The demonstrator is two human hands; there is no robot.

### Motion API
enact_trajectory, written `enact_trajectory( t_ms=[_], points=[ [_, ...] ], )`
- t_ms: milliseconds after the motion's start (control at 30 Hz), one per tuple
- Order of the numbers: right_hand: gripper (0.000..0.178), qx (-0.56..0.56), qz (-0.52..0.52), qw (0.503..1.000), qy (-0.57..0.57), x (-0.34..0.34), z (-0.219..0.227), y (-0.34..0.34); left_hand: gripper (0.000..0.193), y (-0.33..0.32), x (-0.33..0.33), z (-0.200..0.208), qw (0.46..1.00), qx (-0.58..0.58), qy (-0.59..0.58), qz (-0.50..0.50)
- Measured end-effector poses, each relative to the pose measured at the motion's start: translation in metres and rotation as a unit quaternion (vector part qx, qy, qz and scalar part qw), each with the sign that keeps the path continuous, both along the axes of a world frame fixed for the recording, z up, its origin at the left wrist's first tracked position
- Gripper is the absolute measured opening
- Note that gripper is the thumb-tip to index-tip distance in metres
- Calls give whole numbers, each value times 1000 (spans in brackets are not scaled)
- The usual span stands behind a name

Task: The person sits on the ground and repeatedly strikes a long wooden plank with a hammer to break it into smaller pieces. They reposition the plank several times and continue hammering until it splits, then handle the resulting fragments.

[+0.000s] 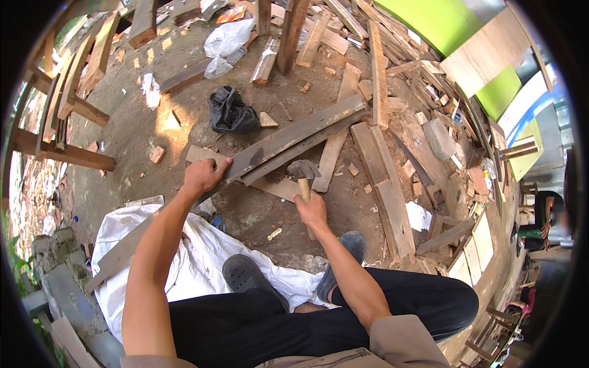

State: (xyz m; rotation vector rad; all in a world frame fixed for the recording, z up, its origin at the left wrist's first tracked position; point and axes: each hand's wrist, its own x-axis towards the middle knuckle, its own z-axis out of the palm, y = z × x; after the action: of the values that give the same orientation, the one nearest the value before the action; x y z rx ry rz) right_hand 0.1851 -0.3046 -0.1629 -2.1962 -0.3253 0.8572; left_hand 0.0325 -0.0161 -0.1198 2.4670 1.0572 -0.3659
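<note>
A long weathered plank [294, 134] runs diagonally from the lower left, over a white sheet [202, 257], up toward the middle of the ground. My left hand [205, 176] is closed on the plank's near edge, with the thumb along its top. A second, darker board [288, 161] lies right along its lower side. My right hand [311, 211] grips the wooden handle of a hammer [304, 170], its dark metal head up, just below the boards. The lower part of the handle is partly hidden by the hand.
A black plastic bag [232, 110] and a clear one [228, 40] lie beyond the plank. Loose boards [389, 196] and wood scraps cover the ground to the right. Wooden frames [64, 153] stand at the left, by a block wall [58, 264]. A person [543, 218] is at the far right.
</note>
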Motion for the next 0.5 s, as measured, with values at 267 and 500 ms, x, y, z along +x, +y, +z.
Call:
enact_trajectory(
  t_ms=[267, 500],
  points=[
    [28, 52, -48, 995, 72, 4, -15, -7, 96, -31, -51, 21, 984, 134, 7, -118],
    [28, 14, -32, 995, 94, -6, -27, -12, 81, -23, -51, 0, 991, 97, 28, -88]
  ],
)
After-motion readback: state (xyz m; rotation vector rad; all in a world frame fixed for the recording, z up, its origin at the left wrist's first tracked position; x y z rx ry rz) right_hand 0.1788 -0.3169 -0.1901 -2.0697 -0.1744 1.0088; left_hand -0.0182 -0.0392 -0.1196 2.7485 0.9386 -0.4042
